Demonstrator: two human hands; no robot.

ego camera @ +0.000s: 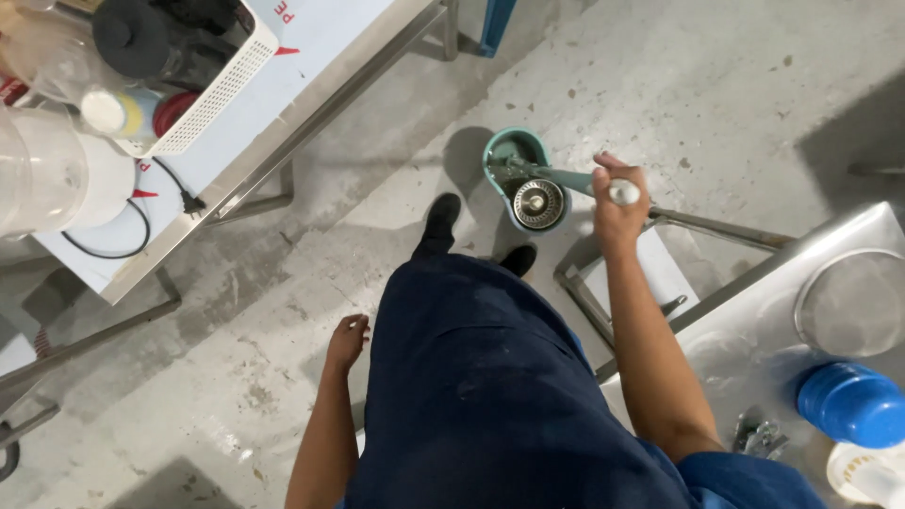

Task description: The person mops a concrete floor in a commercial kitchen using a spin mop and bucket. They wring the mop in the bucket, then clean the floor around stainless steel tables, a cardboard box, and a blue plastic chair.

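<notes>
We stand over a teal mop bucket [524, 179] on the concrete floor [660, 85], gripping a mop handle [624, 192].

Our right hand [617, 203] is clenched around the pale top end of the mop handle, which runs down toward the bucket's round metal spinner basket [538, 203]. Our left hand [347, 339] hangs loose and released beside our dark blue apron [481, 377], grasping nothing. The bucket sits just ahead of our black shoes [440, 219]. A steel desk [754, 339] with a blue container [853, 403] stands at our right; another desk [311, 57] carrying a white basket [226, 85] stands at our left.
</notes>
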